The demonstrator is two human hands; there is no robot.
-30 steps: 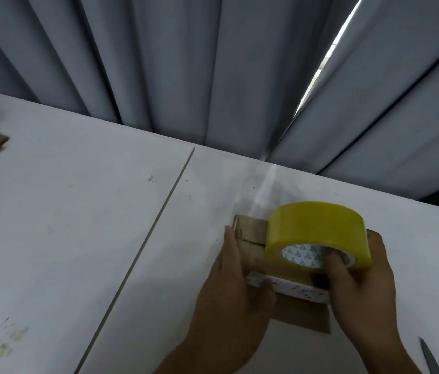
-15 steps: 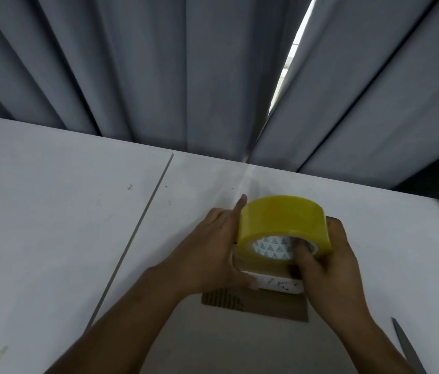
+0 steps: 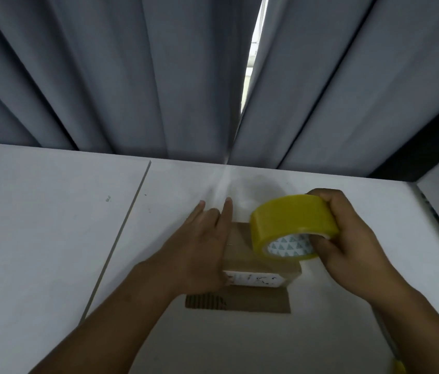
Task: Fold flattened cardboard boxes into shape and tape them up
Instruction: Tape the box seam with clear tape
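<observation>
A small brown cardboard box point(image 3: 242, 255) stands on the white table point(image 3: 51, 238), with a white label on its near face and a flap lying flat toward me. My left hand point(image 3: 199, 249) lies flat against the box's left side, fingers straight and pointing away. My right hand point(image 3: 347, 238) grips a roll of yellow tape point(image 3: 291, 225) just above the box's right half, thumb inside the core. The box's far part is hidden behind the roll.
Grey curtains point(image 3: 159, 76) hang right behind the table's far edge, with a bright gap between them. A seam point(image 3: 129, 225) runs down the tabletop on the left. A yellow object point(image 3: 399, 367) peeks in at the bottom right corner.
My left hand has slid along the box's left side and straightened its fingers. My right hand has carried the tape roll to the right and tilted it. The view has shifted.
</observation>
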